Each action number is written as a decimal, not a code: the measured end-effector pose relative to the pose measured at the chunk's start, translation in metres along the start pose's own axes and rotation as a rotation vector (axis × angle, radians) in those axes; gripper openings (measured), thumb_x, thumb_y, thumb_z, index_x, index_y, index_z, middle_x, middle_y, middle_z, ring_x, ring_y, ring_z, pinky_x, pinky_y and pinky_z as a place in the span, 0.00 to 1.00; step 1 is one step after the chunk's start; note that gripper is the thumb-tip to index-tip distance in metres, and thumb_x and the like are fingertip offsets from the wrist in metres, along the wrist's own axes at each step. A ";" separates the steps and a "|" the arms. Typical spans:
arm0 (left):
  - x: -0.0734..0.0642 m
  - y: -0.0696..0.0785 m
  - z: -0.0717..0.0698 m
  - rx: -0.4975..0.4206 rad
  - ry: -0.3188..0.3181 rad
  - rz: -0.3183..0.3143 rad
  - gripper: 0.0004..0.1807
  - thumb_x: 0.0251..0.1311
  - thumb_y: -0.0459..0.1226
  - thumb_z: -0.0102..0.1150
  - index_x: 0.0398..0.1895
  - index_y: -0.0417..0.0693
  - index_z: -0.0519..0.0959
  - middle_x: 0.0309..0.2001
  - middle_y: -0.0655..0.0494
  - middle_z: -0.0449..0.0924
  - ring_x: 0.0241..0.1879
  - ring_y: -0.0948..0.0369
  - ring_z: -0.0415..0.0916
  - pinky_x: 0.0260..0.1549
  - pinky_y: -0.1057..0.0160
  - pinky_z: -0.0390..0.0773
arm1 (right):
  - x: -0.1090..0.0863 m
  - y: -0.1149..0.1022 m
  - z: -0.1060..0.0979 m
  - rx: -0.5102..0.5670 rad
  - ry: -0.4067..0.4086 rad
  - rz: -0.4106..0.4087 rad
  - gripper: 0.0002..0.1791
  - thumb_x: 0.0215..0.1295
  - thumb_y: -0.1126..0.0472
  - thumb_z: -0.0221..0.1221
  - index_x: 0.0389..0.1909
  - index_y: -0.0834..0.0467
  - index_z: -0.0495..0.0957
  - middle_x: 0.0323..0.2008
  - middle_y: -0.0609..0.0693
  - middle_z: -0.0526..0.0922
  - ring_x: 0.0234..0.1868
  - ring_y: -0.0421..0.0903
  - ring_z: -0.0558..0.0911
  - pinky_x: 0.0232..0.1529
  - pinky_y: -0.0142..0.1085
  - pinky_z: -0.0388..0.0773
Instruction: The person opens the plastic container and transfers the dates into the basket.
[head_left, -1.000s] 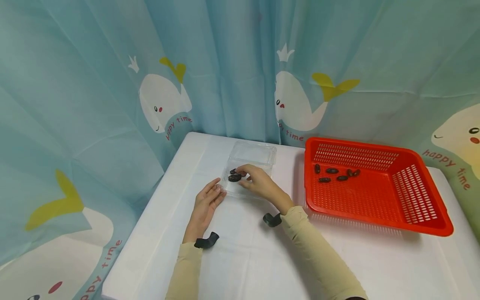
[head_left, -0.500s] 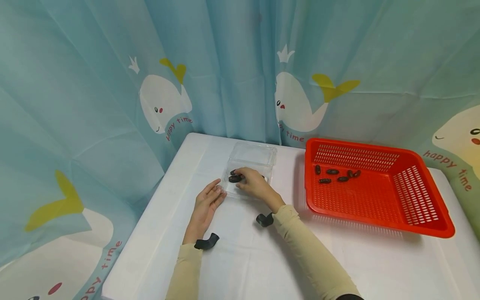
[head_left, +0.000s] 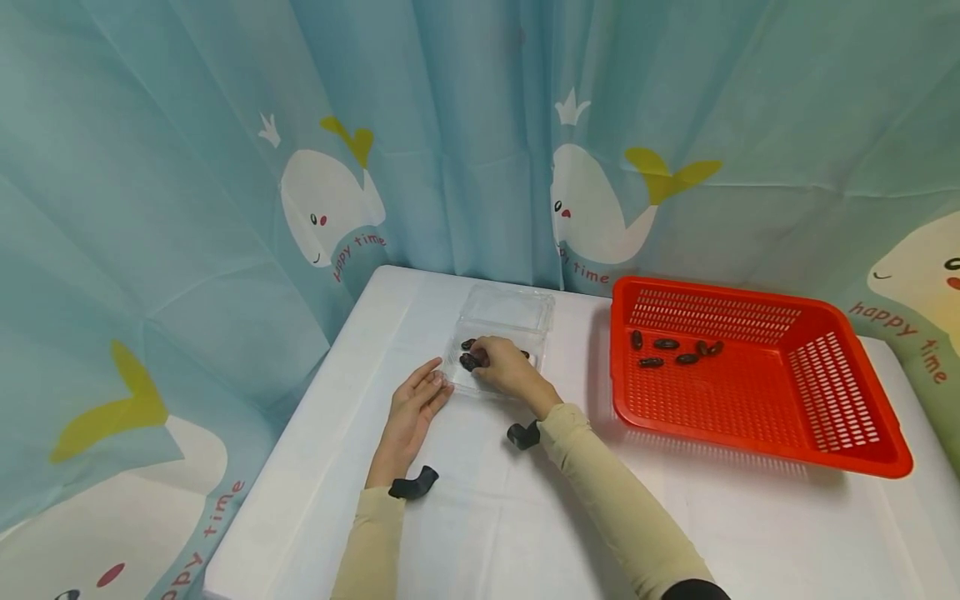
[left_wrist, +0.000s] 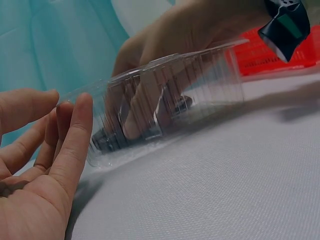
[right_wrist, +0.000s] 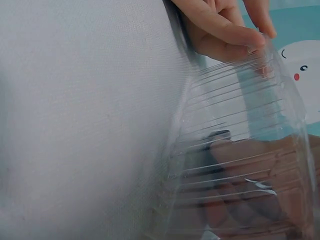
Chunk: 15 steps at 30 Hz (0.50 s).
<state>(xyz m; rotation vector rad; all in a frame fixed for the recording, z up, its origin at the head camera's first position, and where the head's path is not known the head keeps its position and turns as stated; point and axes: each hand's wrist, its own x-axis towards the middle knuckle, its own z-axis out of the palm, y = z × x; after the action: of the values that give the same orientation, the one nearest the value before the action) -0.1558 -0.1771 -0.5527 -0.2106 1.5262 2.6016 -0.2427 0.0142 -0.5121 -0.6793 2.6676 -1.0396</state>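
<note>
A clear plastic clamshell box [head_left: 480, 383] lies on the table, its lid [head_left: 507, 308] folded back behind it. At its near left corner, my left hand [head_left: 412, 407] pinches the wall between thumb and a finger, as the left wrist view shows. My right hand [head_left: 510, 369] reaches down inside the box, thumb and fingers around a dark brown date [head_left: 470, 362] at the left side. Another date [head_left: 468, 343] lies just behind that one, and a third date [head_left: 525, 355] shows past the knuckles. The right hand hides part of the box floor.
To the right stands a red perforated basket [head_left: 720, 400], several dates [head_left: 666, 343] scattered near its back left. A white cloth [head_left: 465, 517] covers the table. Behind hangs a blue curtain [head_left: 465, 150] with printed whales.
My right hand has shifted slightly left within the box, and the date at its fingertips has turned and come a little nearer. The left hand stays at the corner.
</note>
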 end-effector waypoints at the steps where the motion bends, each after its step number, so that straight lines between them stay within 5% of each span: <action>1: 0.000 0.000 0.000 0.000 -0.002 -0.001 0.26 0.77 0.28 0.50 0.76 0.40 0.66 0.47 0.58 0.72 0.50 0.66 0.78 0.62 0.68 0.83 | 0.000 0.000 0.000 -0.002 0.001 0.003 0.17 0.66 0.67 0.69 0.55 0.65 0.81 0.46 0.58 0.86 0.46 0.50 0.84 0.52 0.44 0.85; 15: 0.000 0.000 0.001 0.009 0.011 -0.002 0.28 0.76 0.27 0.51 0.77 0.38 0.63 0.48 0.58 0.71 0.51 0.66 0.79 0.61 0.69 0.83 | 0.002 -0.002 0.000 -0.024 -0.019 0.024 0.13 0.64 0.67 0.70 0.48 0.63 0.83 0.43 0.56 0.83 0.44 0.50 0.81 0.51 0.44 0.83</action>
<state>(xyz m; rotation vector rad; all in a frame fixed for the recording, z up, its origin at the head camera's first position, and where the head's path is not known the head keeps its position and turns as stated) -0.1561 -0.1762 -0.5518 -0.2261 1.5404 2.5962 -0.2436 0.0124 -0.5110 -0.6572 2.6695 -0.9923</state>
